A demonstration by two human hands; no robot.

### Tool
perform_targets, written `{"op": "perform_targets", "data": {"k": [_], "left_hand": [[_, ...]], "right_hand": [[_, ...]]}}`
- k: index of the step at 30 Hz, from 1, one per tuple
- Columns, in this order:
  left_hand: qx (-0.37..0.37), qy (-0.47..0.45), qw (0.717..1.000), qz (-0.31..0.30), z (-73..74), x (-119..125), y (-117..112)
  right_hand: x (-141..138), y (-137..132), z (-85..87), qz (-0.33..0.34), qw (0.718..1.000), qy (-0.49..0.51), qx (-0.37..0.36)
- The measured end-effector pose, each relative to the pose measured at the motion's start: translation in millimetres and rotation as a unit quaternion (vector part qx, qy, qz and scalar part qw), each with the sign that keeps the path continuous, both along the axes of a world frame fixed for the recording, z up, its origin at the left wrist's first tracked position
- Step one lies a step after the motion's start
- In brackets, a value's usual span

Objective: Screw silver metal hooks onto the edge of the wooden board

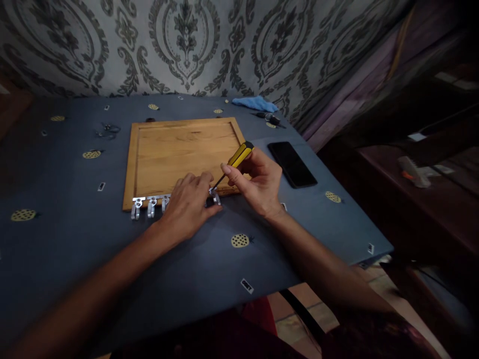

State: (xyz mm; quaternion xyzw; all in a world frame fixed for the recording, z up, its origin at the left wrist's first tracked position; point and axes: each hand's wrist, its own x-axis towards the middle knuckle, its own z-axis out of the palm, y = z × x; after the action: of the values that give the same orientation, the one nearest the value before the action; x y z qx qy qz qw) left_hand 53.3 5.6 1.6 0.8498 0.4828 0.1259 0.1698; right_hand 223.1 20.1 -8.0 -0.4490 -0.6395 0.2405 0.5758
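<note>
A framed wooden board (179, 154) lies flat, with a metal hook rail (151, 198) along its near edge. Several silvery hooks hang from the rail past that edge. My left hand (189, 202) presses over the rail, its fingers on the board and its thumb beside the rightmost hook (216, 199); it covers the rail's middle. Between the thumb and fingers of my right hand (260, 182) is a yellow-and-black screwdriver (239, 155), tilted, with its tip down at the rail's right end. Whether a screw sits under the tip cannot be made out.
A dark blue cloth with pineapple prints (75, 259) covers the table. A black phone (292, 164) lies right of the board. Farther back are a blue rag (255, 103) and a dark tool (267, 118). Small metal pieces (108, 130) lie at left. A patterned curtain hangs behind.
</note>
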Motion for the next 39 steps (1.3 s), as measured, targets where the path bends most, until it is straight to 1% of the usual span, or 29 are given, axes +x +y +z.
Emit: {"op": "perform_targets", "data": {"k": [5, 8, 11, 13, 15, 19, 24, 33, 35, 39], "left_hand": [[-0.004, 0.003, 1.000, 0.001, 0.4, 1, 0], [-0.003, 0.000, 1.000, 0.002, 0.0, 1, 0], [0.004, -0.004, 1.000, 0.002, -0.8, 0, 0], [0.010, -0.005, 1.000, 0.001, -1.8, -1, 0], [0.016, -0.006, 1.000, 0.001, -3.0, -1, 0], [0.025, -0.009, 1.000, 0.003, -4.0, -1, 0], [0.013, -0.002, 1.000, 0.002, -2.3, -1, 0], [0.019, 0.002, 1.000, -0.008, -3.2, -1, 0], [0.025, 0.000, 1.000, -0.006, -4.1, -1, 0], [0.026, 0.000, 1.000, -0.001, -5.0, -1, 1]], "right_hand": [[-1, -1, 1.3, 0.016, 1.000, 0.001, -0.014], [0, 0, 4.5, 0.062, 0.996, 0.049, -0.049], [2, 1, 10.0, 0.119, 0.984, 0.102, -0.084], [4, 1, 13.7, 0.143, 0.979, 0.108, -0.094], [5, 1, 16.1, 0.148, 0.979, 0.102, -0.096], [5, 1, 15.4, 0.123, 0.984, 0.101, -0.084], [1, -1, 9.5, 0.095, 0.989, 0.099, -0.056], [-1, -8, -3.5, 0.037, 0.999, 0.004, -0.002], [-2, -9, -2.4, 0.029, 0.999, 0.015, 0.006], [-5, -10, 7.3, -0.003, 0.996, 0.081, 0.034]]}}
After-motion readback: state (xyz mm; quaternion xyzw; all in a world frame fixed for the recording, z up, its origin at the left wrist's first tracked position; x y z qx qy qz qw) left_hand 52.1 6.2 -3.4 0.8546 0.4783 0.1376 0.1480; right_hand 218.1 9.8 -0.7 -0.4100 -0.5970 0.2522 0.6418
